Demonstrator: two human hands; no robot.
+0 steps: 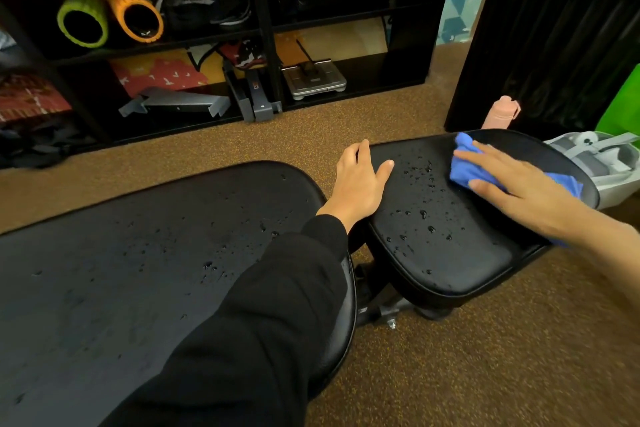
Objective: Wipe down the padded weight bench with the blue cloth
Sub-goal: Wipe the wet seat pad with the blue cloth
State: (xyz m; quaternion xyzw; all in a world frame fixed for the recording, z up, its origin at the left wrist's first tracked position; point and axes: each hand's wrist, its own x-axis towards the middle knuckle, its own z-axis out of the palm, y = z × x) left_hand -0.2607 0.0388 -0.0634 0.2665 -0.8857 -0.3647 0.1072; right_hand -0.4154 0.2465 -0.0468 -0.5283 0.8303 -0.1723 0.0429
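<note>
Many droplets dot the surface, so the right hand, fingers spread flat on the blue cloth, should sweep overlapping strokes.

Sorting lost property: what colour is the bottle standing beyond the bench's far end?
Pale pink; the capped plastic bottle shows best in the head view.

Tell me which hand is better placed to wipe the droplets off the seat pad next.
Right. The right hand presses the blue cloth on the seat pad, beside the droplets; the left hand only rests on its edge.
</note>
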